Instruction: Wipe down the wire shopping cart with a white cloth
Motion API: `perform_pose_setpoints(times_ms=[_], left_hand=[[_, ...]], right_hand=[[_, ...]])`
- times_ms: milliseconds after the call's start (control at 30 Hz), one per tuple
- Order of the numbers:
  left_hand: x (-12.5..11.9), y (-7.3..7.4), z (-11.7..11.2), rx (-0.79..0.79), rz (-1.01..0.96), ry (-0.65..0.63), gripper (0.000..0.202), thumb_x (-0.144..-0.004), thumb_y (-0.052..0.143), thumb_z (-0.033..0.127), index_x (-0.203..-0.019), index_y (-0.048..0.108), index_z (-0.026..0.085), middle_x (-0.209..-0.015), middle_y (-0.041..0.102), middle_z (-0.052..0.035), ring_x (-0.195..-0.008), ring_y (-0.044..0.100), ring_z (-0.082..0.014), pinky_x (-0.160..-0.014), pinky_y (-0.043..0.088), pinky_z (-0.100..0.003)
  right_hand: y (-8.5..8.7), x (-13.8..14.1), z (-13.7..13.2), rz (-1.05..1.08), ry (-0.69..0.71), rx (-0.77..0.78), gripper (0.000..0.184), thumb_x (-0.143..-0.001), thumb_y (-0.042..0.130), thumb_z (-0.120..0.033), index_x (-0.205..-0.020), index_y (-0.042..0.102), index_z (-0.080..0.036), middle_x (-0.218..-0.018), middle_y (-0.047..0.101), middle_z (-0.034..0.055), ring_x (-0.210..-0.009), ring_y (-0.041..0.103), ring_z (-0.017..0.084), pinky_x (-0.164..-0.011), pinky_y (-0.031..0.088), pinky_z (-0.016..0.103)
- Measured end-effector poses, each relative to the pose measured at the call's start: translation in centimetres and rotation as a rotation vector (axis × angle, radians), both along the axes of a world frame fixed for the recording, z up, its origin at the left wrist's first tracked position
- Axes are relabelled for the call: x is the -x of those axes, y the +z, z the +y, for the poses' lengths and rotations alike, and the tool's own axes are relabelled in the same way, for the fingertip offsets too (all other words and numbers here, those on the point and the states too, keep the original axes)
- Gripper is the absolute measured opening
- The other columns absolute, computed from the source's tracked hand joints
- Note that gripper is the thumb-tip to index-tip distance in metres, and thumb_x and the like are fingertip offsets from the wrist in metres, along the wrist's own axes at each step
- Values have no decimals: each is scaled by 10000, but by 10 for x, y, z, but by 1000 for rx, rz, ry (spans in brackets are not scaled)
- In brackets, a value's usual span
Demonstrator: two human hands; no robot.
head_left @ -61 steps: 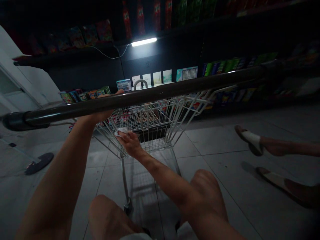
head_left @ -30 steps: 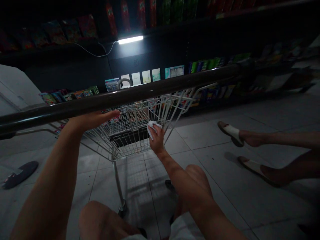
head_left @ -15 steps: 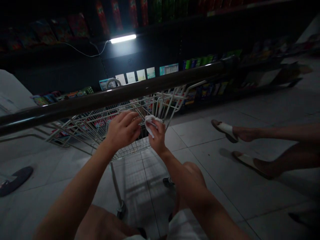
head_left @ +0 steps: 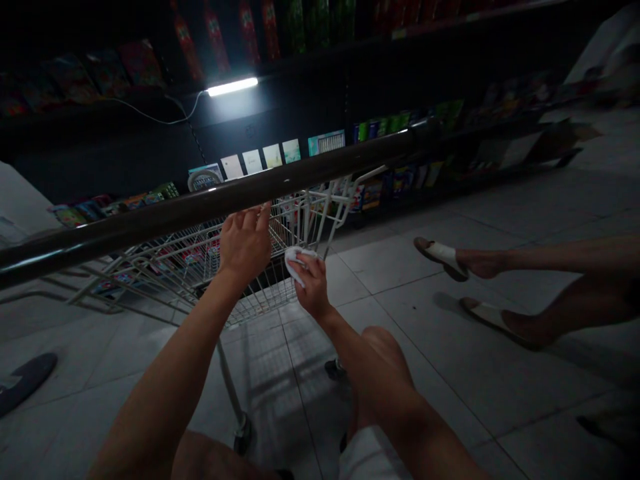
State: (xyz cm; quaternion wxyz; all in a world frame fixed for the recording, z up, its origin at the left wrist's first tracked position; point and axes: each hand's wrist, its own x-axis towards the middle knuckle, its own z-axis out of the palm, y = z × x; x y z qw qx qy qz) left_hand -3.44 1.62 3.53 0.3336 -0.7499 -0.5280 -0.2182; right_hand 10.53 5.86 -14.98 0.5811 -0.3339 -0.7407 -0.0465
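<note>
A wire shopping cart (head_left: 175,267) with a thick dark handle bar (head_left: 240,187) stands in front of me. My left hand (head_left: 245,243) is at the cart's near wire panel, just below the bar. Its fingers are bent over the wires; the fingertips are partly hidden. Between the finger and thumb tips of my right hand (head_left: 314,283) is a crumpled white cloth (head_left: 295,263), pressed against or close beside the wires at the panel's right side.
Dark shelves with bottles (head_left: 217,40) and packages (head_left: 400,180) run behind the cart, lit by a tube lamp (head_left: 233,87). At right are another person's legs and sandals (head_left: 445,257). A round dark base (head_left: 30,380) stands on the tiled floor at left.
My left hand has moved up to the wires under the handle bar, its fingers now bent there. My right hand with the cloth has shifted slightly down. The view has turned a little.
</note>
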Motion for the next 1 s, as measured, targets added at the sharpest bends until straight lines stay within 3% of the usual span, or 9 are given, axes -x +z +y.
perform_pose_setpoints(times_ms=[133,233,300,433,500,567,733,800,1000], left_hand=[[-3,1,-2,18,-17,29,533,-914,382,212,-1423,496,101,-1323,612,-178,-1200,535,-320,-1039,370,-476],[-5,1,-2,2,-25,54,507,-925,367,220,-1400,514,119,-1298,625,-174,-1186,540,-324,-1011,377,-482],[-6,1,-1,-3,-33,63,498,-925,374,241,-1390,518,133,-1289,628,-166,-1185,538,-325,-1008,373,-480],[-6,0,0,0,-45,68,515,-902,416,286,-1387,506,138,-1289,613,-168,-1189,523,-334,-1014,364,-483],[-6,-1,0,1,-47,65,526,-887,436,295,-1389,498,150,-1285,607,-162,-1181,519,-338,-1016,360,-491],[-7,-1,1,0,-56,62,539,-872,453,293,-1394,489,166,-1280,605,-156,-1177,512,-343,-1019,354,-506],[-12,2,-2,18,-79,70,569,-847,487,306,-1403,474,182,-1289,595,-157,-1183,498,-356,-1025,338,-526],[-13,3,-3,30,-69,83,564,-853,482,318,-1395,476,165,-1291,589,-164,-1181,499,-357,-1026,339,-519],[-14,2,-3,11,-33,88,558,-849,488,329,-1379,485,153,-1289,590,-170,-1172,508,-355,-1018,354,-512]], right_hand=[[86,-6,4,134,-103,-119,552,-904,462,-135,-1416,498,-338,-1409,457,39,-1308,446,291,-1100,403,519],[117,1,16,90,-135,-132,567,-905,480,-125,-1429,483,-343,-1419,459,29,-1307,431,290,-1105,401,533],[105,7,22,41,-143,-110,557,-898,486,-106,-1407,516,-329,-1400,496,34,-1273,449,275,-1089,417,512],[46,4,20,-106,-79,-27,554,-837,521,-63,-1343,593,-277,-1313,587,60,-1184,496,247,-1019,462,438],[30,-5,16,-114,-46,-29,557,-817,524,-60,-1335,600,-252,-1304,596,69,-1178,512,242,-1008,464,423],[34,-16,14,-18,-82,-53,556,-837,502,-84,-1363,574,-249,-1355,555,72,-1226,502,250,-1038,442,438],[77,-33,35,162,-276,-96,595,-878,459,-115,-1452,467,-271,-1493,390,71,-1354,397,297,-1107,371,508],[72,-31,47,99,-284,-65,622,-861,477,-100,-1460,453,-265,-1513,369,78,-1355,392,298,-1106,373,507],[-17,-8,57,40,-261,27,610,-829,471,-59,-1426,489,-183,-1432,489,149,-1347,443,262,-1099,387,465]])
